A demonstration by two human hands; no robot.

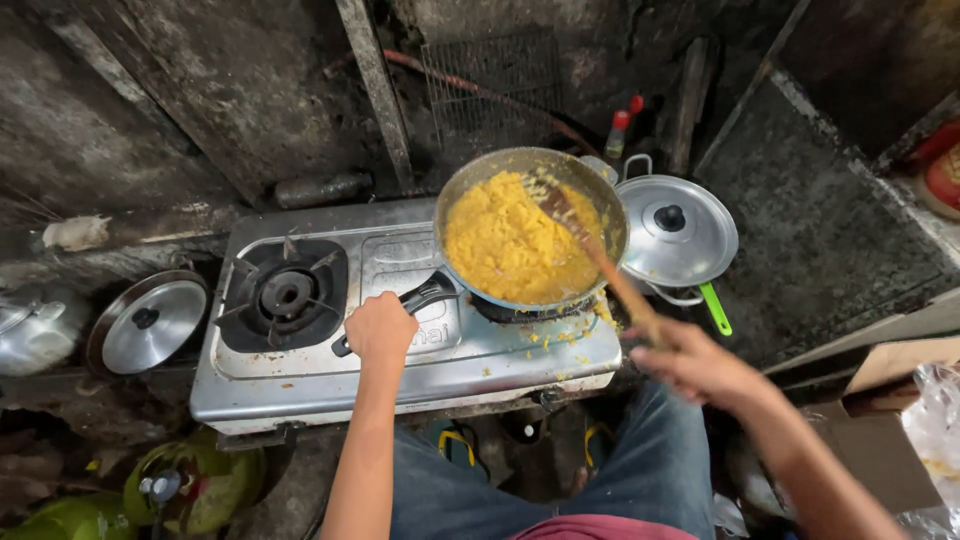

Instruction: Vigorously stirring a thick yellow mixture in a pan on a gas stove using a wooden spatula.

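Your left hand [380,328] grips the pan handle [420,298], your right hand [695,362] grips the wooden spatula [590,245]; yellow mash [505,245] appears well mixed, stirring unfinished, spills [560,345] uncleaned.

Yellow food [505,245], silver stove [400,370], black pan handle [415,300] — brown wooden spatula [600,262].

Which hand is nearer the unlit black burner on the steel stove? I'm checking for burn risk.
Left. The left hand grips the black pan handle just beside the burner; the right hand holds the wooden spatula far across.
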